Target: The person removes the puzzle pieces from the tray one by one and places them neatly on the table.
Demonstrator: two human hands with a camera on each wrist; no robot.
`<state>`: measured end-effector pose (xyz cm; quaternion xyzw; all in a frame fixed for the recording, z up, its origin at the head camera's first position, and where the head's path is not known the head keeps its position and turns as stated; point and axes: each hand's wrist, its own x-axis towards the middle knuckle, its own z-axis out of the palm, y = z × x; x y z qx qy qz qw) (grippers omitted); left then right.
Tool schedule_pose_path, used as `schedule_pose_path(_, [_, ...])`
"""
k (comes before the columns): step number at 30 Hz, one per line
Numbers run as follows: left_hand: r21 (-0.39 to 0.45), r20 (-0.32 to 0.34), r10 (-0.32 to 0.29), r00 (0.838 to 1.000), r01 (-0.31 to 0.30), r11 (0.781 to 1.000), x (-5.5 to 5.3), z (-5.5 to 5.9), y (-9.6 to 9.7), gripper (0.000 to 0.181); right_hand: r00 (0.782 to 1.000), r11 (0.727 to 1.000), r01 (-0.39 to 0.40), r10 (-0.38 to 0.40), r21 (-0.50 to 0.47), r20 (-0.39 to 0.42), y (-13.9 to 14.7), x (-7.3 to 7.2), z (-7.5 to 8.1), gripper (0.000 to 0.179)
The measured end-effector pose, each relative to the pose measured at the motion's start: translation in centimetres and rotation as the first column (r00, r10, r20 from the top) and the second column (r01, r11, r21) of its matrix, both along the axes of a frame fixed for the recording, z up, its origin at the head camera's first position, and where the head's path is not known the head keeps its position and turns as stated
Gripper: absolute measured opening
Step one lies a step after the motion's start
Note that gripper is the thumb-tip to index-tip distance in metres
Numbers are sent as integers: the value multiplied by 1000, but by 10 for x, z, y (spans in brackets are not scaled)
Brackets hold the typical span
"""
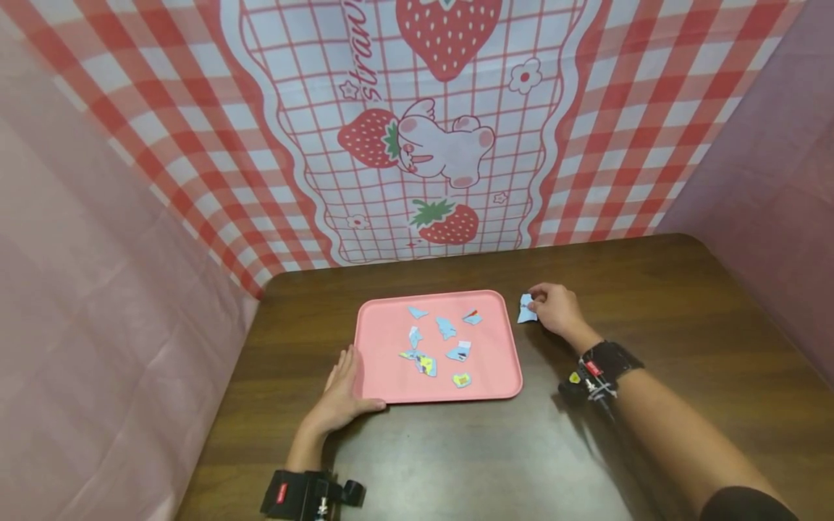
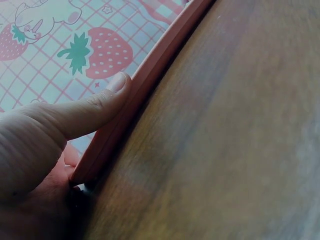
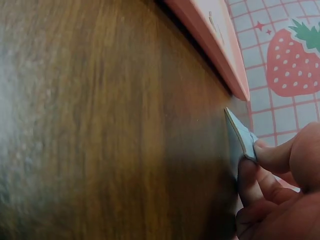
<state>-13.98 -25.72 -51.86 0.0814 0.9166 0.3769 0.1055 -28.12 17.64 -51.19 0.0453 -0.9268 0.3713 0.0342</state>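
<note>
To the right of the pink tray (image 1: 391, 376), my right hand (image 1: 557, 307) pinches a jagged light-blue card piece (image 1: 525, 310) between thumb and fingertips. The right wrist view shows this card piece (image 3: 241, 132) tilted, its thin edge facing the camera. My left hand (image 1: 339, 394) rests at the tray's near left corner. Its fingers lie along the left side and its thumb (image 2: 100, 107) stretches along the near rim. Several blue pieces, among them one (image 1: 446, 328) near the middle, are scattered in the tray. A yellow piece (image 1: 462, 380) lies near the front, and a yellow-and-blue cluster (image 1: 423, 363) left of it.
The tray stands on a dark brown wooden table (image 1: 456, 456). A red-checked strawberry cloth (image 1: 443, 145) hangs behind the table, with pale pink curtains (image 1: 85, 289) at the sides. Both wrists wear black camera straps (image 1: 609, 362).
</note>
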Motion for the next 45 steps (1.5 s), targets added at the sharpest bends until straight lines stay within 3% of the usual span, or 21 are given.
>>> schedule_pose_path(13, [-1, -5, -3, 1000, 3, 1000, -1, 1, 0, 123, 1000, 998, 11, -12, 62, 9, -1, -1, -2, 29])
schedule_pose_path(24, [-10, -5, -2, 1000, 2, 1000, -1, -1, 2, 122, 999, 994, 39, -35, 102, -39, -2, 0, -4, 26])
schedule_pose_path(38, [-18, -12, -3, 1000, 3, 1000, -1, -1, 1, 122, 998, 997, 60, -60, 49, -13, -3, -3, -3, 26])
schedule_pose_path(45, [-15, -8, -4, 1000, 3, 1000, 0, -3, 0, 123, 999, 999, 29, -28, 20, -38, -18, -1, 6, 27])
